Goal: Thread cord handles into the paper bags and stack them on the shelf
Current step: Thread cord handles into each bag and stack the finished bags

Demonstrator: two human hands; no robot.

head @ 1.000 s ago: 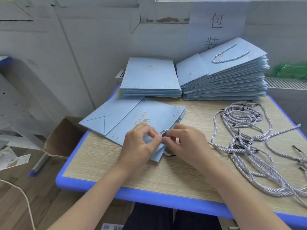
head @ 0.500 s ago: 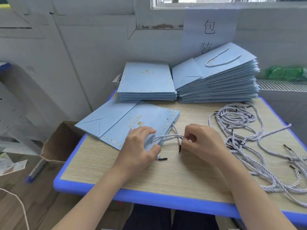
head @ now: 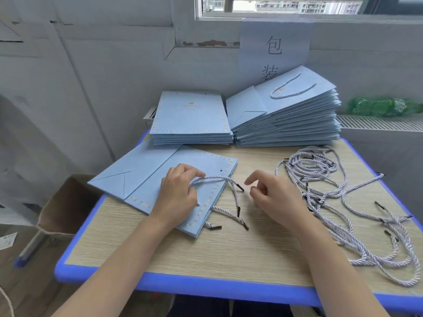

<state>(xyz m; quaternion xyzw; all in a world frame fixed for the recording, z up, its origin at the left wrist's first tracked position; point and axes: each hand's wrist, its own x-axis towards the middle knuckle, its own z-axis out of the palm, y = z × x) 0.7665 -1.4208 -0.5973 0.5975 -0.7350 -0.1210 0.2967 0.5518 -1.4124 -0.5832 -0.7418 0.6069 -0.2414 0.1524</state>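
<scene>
On the table (head: pixel 206 259), a flat blue paper bag (head: pixel 160 170) lies under the left hand (head: pixel 177 193), whose fingers pinch a grey cord (head: pixel 215 178) looped at the bag's top edge. Just beside it, the right hand (head: pixel 272 193) hovers with loosely curled fingers, holding nothing. Loose cords (head: pixel 338 197) sprawl to the right; two bag stacks (head: pixel 281 124) sit behind.

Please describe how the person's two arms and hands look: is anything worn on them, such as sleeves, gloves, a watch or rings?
Both arms are bare from the bottom edge of the picture to the wrist; no sleeve shows. The left hand and the right hand wear no gloves. No watch, bracelet or ring is visible on either one. The fingernails look short and unpainted.
</scene>
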